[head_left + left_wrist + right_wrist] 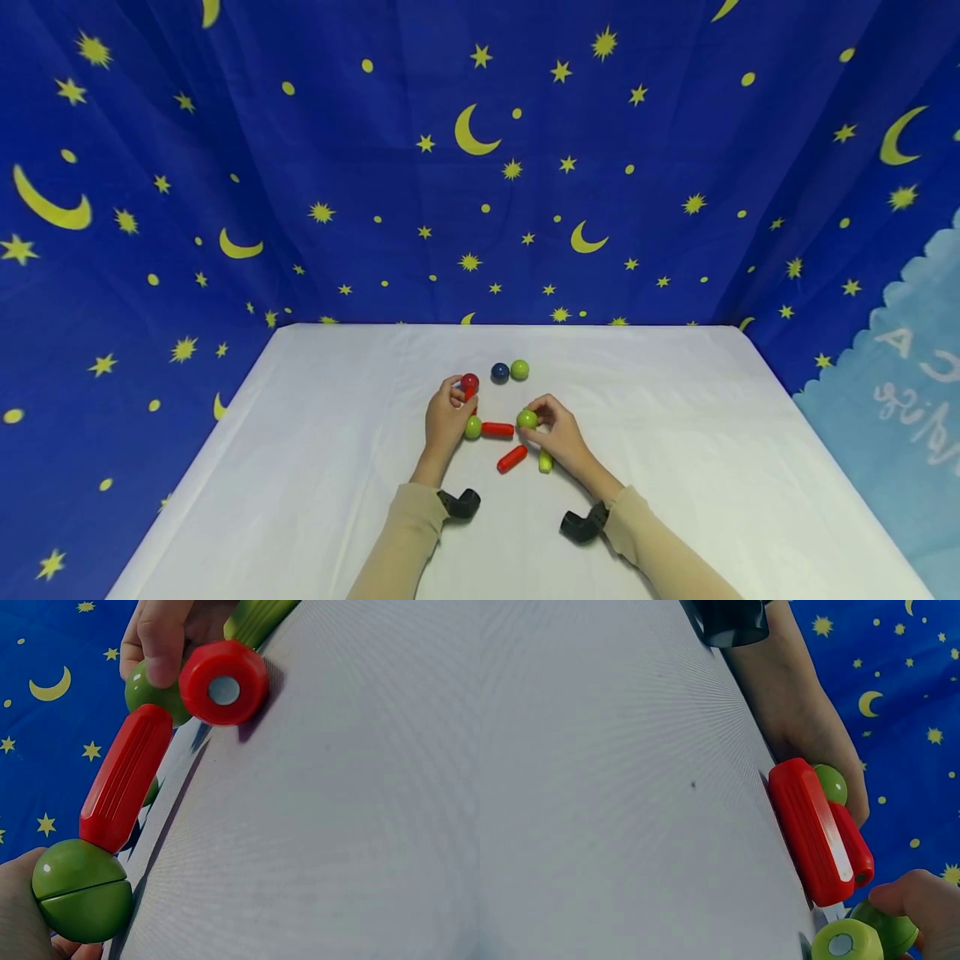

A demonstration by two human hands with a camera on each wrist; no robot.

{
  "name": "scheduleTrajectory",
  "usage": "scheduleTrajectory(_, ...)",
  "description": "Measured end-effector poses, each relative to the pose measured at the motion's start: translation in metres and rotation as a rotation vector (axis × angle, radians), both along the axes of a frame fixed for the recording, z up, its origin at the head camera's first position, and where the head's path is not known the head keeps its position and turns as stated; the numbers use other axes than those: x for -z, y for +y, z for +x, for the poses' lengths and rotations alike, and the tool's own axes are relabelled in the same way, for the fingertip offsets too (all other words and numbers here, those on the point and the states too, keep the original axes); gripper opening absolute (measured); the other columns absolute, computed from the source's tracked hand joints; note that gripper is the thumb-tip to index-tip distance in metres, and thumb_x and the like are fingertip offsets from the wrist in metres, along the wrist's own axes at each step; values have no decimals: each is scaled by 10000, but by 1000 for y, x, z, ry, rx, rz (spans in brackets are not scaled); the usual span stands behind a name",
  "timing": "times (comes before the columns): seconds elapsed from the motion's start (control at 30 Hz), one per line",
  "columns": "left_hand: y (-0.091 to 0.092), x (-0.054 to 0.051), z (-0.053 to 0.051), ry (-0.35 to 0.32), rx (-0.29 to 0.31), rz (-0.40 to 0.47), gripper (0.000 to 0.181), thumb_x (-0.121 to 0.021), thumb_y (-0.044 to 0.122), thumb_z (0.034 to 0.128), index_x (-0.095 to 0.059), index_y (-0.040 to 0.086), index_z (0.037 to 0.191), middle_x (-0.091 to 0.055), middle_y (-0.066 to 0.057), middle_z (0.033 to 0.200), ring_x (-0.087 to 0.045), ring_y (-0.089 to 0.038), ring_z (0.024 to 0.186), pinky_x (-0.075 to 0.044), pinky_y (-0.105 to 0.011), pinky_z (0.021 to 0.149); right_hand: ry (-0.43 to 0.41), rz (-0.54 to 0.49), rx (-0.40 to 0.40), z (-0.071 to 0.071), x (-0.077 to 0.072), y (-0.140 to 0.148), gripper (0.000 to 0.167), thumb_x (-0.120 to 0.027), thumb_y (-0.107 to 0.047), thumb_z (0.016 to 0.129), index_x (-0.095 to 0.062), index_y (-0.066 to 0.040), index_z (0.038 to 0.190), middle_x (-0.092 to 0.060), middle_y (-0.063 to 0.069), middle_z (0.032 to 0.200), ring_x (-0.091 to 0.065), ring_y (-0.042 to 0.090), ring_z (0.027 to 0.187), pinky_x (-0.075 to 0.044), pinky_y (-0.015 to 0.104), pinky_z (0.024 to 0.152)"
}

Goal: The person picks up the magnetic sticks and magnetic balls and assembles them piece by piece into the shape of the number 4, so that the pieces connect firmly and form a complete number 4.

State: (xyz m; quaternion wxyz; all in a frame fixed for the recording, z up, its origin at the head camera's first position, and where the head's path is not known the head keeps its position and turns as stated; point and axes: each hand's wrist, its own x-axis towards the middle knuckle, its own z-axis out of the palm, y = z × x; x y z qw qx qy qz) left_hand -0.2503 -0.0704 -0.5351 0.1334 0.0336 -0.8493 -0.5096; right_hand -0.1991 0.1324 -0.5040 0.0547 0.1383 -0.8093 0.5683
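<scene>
My left hand (447, 423) grips a standing-off red rod (470, 393), which has a red ball (469, 382) at its far end and a green ball (472, 427) at its near end. From that green ball a second red rod (498, 429) points right; its end has a metal disc hidden here. Between thumb and fingers my right hand (562, 435) pinches another green ball (527, 419), close to that rod's free end. A loose red rod (512, 459) and a yellow-green rod (545, 461) lie nearer me; the right wrist view shows the loose red rod (810, 832) up close.
Behind the hands, a dark blue ball (500, 372) and a green ball (520, 369) sit side by side on the white table (645, 375). Blue star-patterned cloth (525, 192) hangs at the back and sides.
</scene>
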Motion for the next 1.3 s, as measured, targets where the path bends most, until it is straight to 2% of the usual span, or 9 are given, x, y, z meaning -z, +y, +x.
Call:
scheduleTrajectory(0.3, -1, 1, 0, 8, 5, -3, 421, -719, 159, 804, -603, 68, 1198, -633, -82, 819, -508, -146, 741, -393, -252, 692, 16, 7, -33, 2, 0, 0, 303, -731, 52, 749, -573, 77, 1007, -636, 204, 1001, -591, 174, 876, -507, 233, 779)
scheduleTrajectory(0.6, 0, -2, -3, 5, 5, -4, 417, -719, 163, 809, -603, 75, 1200, -632, -79, 814, -497, -141, 733, -384, -243, 687, 68, 62, -85, 1, -2, 1, 342, -728, 29, 765, -625, 97, 1083, -636, 193, 1023, -605, 263, 897, -519, 270, 805)
scheduleTrajectory(0.8, 0, 0, 1, 18, 4, -6, 410, -719, 161, 811, -603, 71, 1193, -622, -70, 809, -495, -133, 729, -386, -243, 676, 78, 72, -89, 3, 2, 1, 320, -748, 17, 748, -628, 87, 1037, -628, 166, 979, -590, 200, 849, -517, 274, 773)
scheduleTrajectory(1.03, 0, 2, 2, 4, -2, -5, 414, -716, 160, 808, -602, 73, 1196, -609, -49, 796, -485, -119, 720, -392, -244, 680, 102, 87, -100, 3, 6, 0, 314, -764, 19, 727, -621, 72, 1001, -621, 159, 945, -591, 195, 813, -517, 259, 744)
scheduleTrajectory(1.13, 0, 2, 1, 18, 0, -14, 413, -717, 160, 803, -604, 70, 1191, -610, -46, 794, -482, -114, 716, -391, -240, 675, 110, 92, -81, -4, 17, 2, 320, -759, 22, 734, -623, 68, 1020, -622, 164, 969, -591, 202, 830, -518, 263, 752)
scheduleTrajectory(1.3, 0, 1, 1, 53, 0, -26, 399, -722, 156, 798, -614, 69, 1172, -603, -34, 778, -477, -104, 708, -387, -233, 663, 117, 80, -63, -17, 37, 5, 324, -783, -54, 740, -643, -4, 1027, -632, 117, 986, -573, 77, 844, -509, 222, 752)
